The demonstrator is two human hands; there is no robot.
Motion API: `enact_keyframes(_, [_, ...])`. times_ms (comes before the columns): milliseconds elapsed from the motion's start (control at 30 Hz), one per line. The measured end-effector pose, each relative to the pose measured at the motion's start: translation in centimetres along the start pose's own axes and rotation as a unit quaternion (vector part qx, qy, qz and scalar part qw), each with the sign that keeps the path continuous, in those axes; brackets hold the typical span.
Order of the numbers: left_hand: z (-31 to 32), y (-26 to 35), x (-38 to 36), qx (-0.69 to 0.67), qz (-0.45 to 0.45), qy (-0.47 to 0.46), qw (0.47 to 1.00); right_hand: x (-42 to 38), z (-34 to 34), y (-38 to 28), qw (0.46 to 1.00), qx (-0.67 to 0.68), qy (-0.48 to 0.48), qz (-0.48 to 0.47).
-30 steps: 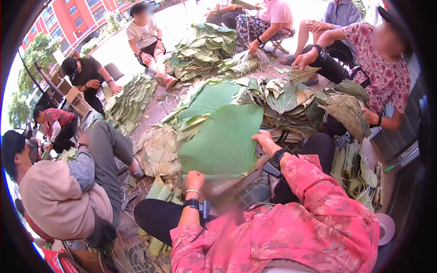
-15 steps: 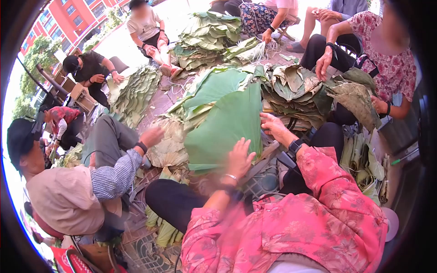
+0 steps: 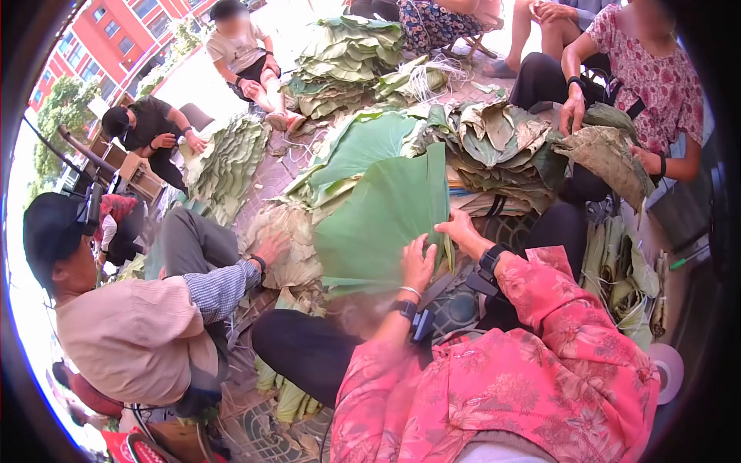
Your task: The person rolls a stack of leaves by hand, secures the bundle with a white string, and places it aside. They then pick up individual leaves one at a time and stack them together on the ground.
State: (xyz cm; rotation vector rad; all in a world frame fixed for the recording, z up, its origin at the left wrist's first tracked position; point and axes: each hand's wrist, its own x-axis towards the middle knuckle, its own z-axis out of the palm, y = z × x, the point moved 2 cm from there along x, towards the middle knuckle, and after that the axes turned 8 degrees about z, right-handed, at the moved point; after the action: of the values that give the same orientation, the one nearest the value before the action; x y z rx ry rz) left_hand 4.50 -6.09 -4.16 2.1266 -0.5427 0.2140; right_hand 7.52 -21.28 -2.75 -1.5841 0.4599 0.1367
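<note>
A large green lotus leaf, folded, is spread in front of me with its right side raised. My right hand pinches the leaf's right edge between thumb and fingers. Just left of it, my left hand has bent fingers closed against the lower right part of the same leaf. The two hands are close together but apart. Part of the left hand's grip is hidden by its own back. Beneath and behind lies a stack of flat green leaves.
Dried brown leaves lie to the left, beside a co-worker's hand. A pile of dry leaves stands behind my right hand, and another person holds a brown leaf. More leaf stacks stand farther back.
My left hand has moved right and closed at the leaf's edge. My right hand has come down onto that edge, which is now raised. The left co-worker's hand has lowered onto the dried leaves.
</note>
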Motion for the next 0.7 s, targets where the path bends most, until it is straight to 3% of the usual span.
enact_keyframes(133, [0.3,-0.3,-0.2,0.029,0.027,-0.019,0.999,-1.9,-0.5,-1.6,0.998,0.038,-0.031,0.029])
enact_keyframes(233, [-0.8,2.6,-0.2,0.191,-0.025,-0.067,0.979,-2.7,-1.4,-2.0,0.993,0.042,-0.09,0.061])
enact_keyframes(333, [0.5,1.7,-0.8,0.276,-0.007,-0.087,0.957,-0.9,-3.2,0.7,0.986,0.032,-0.091,0.132])
enact_keyframes(400, [0.4,1.7,-0.6,0.276,-0.041,-0.14,0.95,-2.5,-5.5,-2.8,0.98,0.062,-0.096,0.161])
enact_keyframes(433, [0.4,1.7,-0.4,0.275,-0.057,-0.165,0.945,-3.8,-6.7,-6.2,0.988,0.099,-0.04,0.115])
enact_keyframes(467, [0.4,1.6,-0.2,0.275,-0.055,-0.158,0.947,-4.9,-8.3,-9.7,0.98,0.198,0.018,-0.028])
enact_keyframes(500, [0.5,1.5,-0.3,0.275,-0.054,-0.153,0.948,-6.8,-10.4,-13.8,0.967,0.191,0.086,-0.148])
enact_keyframes(533, [0.6,1.5,-0.7,0.275,-0.052,-0.153,0.948,-7.9,-12.7,-16.3,0.95,0.18,0.066,-0.247])
enact_keyframes(600, [0.5,1.8,-0.6,0.281,-0.056,-0.158,0.945,-10.9,-14.1,-19.6,0.887,0.03,0.221,-0.404])
enact_keyframes(700, [0.4,2.0,-0.3,0.258,-0.058,-0.15,0.953,-8.5,-15.4,-16.4,0.929,-0.129,0.149,-0.313])
